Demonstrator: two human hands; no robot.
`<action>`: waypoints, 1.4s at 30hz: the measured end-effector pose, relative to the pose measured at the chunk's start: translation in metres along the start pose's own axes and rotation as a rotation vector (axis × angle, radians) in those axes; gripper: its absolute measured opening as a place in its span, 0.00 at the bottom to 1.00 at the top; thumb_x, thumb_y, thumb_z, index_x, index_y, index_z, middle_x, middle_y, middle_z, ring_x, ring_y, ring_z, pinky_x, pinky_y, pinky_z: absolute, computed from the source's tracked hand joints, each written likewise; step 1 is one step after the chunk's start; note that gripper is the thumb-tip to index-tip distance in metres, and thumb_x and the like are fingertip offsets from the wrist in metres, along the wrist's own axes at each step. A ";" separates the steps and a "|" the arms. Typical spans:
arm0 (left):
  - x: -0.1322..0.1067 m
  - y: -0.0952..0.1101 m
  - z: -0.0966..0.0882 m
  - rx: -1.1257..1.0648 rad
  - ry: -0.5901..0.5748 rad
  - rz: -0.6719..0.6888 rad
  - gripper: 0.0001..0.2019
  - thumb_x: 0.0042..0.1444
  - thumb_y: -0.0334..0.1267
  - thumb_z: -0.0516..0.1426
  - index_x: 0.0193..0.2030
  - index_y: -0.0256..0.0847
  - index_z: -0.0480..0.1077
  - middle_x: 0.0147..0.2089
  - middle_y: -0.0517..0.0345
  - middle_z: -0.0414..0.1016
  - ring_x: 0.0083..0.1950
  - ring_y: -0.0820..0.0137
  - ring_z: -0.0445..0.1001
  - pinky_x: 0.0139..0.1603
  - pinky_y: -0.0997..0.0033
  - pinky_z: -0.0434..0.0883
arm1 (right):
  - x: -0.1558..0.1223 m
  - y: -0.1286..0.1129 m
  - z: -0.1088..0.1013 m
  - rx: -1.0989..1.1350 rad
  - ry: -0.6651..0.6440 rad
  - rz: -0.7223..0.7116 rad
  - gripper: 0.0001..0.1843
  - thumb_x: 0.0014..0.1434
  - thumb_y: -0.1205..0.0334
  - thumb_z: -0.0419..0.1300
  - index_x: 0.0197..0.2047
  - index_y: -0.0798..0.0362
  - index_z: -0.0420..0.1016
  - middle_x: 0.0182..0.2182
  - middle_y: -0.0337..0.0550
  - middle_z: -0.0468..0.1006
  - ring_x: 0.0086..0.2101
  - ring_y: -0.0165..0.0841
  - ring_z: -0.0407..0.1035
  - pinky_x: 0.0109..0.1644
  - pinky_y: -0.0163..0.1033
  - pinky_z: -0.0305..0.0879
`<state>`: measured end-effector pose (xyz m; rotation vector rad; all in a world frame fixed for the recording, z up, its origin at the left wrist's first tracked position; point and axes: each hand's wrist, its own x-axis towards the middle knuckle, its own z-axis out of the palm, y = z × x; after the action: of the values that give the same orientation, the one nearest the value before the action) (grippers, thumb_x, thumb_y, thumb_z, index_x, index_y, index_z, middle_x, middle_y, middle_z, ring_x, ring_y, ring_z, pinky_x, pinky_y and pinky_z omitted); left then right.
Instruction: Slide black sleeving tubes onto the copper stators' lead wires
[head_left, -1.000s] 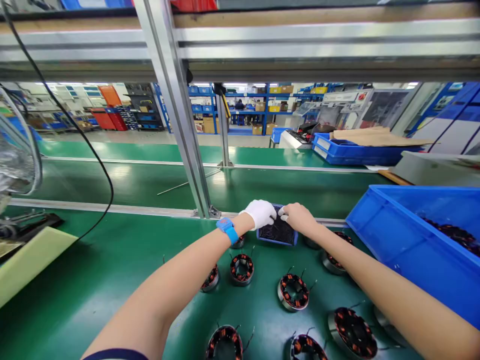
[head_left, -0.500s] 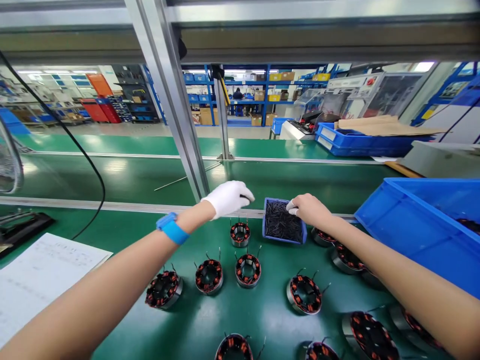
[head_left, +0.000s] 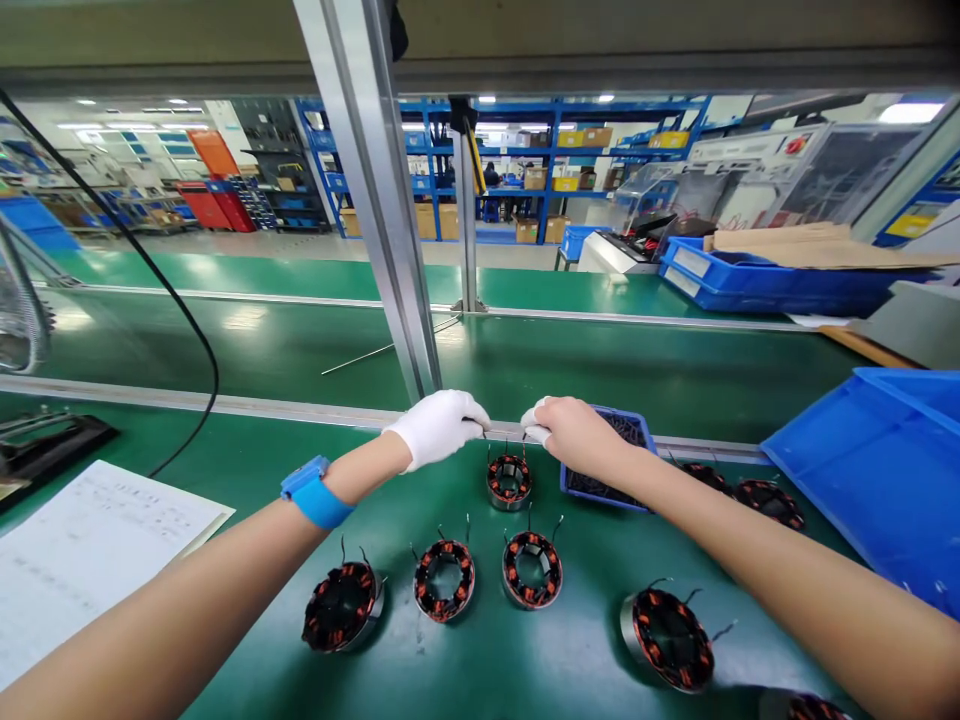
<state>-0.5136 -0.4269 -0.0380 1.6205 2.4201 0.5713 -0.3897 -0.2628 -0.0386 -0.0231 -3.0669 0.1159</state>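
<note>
My left hand (head_left: 441, 430), in a white glove, has its fingertips pinched at the top of a wire lead on a copper-wound motor stator (head_left: 509, 482). Facing it, my right hand (head_left: 576, 436), with white coverings on the fingertips, is closed beside the same stator's right lead; what lies between those fingers is too small to make out. Under the right hand is a small blue bin (head_left: 609, 498) of thin black tubes (head_left: 627, 430), partly covered by the hand. Nearer to me stand more stators with upright leads, among them one stator (head_left: 532, 570) just below.
Other stators (head_left: 444, 580) are spread over the green bench. A large blue crate (head_left: 870, 470) stands at right, written sheets (head_left: 105, 550) lie at left. A metal post (head_left: 382, 200) rises beyond my left hand, and a black cable (head_left: 187, 320) hangs at left.
My right hand has come out of the bin of black tubes and moved left to the stator. My left hand has lowered to that stator's left lead. The view has shifted slightly.
</note>
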 end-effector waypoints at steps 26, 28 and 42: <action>0.008 -0.007 0.009 -0.020 -0.085 -0.002 0.11 0.49 0.33 0.50 0.34 0.42 0.73 0.36 0.61 0.73 0.36 0.71 0.69 0.40 0.76 0.66 | 0.022 0.003 0.013 0.019 -0.029 -0.029 0.19 0.49 0.77 0.48 0.38 0.54 0.74 0.35 0.45 0.73 0.34 0.33 0.66 0.32 0.32 0.54; 0.009 -0.006 0.009 0.002 -0.096 0.003 0.11 0.49 0.33 0.50 0.34 0.42 0.73 0.36 0.60 0.73 0.37 0.71 0.69 0.40 0.76 0.65 | 0.021 0.006 0.014 0.093 -0.003 -0.003 0.18 0.50 0.76 0.49 0.39 0.53 0.74 0.35 0.43 0.74 0.34 0.33 0.66 0.34 0.32 0.54; 0.003 0.008 0.005 0.182 -0.071 0.008 0.12 0.52 0.33 0.48 0.35 0.46 0.73 0.38 0.58 0.70 0.39 0.67 0.68 0.42 0.69 0.64 | 0.029 0.017 0.024 0.304 -0.023 0.048 0.18 0.42 0.77 0.50 0.30 0.54 0.78 0.26 0.40 0.76 0.28 0.30 0.67 0.31 0.29 0.58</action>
<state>-0.5065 -0.4201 -0.0391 1.6885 2.4763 0.2955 -0.4200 -0.2471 -0.0614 -0.0788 -3.0351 0.5862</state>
